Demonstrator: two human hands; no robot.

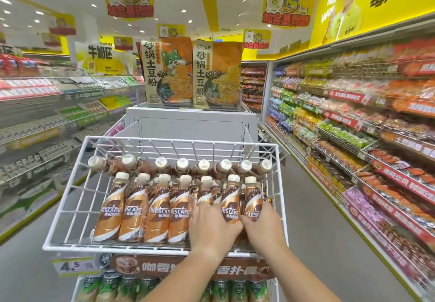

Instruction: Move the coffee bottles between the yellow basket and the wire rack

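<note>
Presently: wire rack [117,248], white, the top tier of an aisle-end stand, with green bottles [108,287] on the tier beneath. Coffee bottles [156,212]: the front row stands caps up with long axes vertical, the rear row is tipped with caps forward. Left hand [211,228] is curled over the fifth front bottle. Right hand [264,227] is wrapped round the rightmost, thumbs nearly meeting. Both gripped bottles lie directly ahead of the hands. Yellow basket not in view. Judged: a straight upward lift clears the row.
</note>
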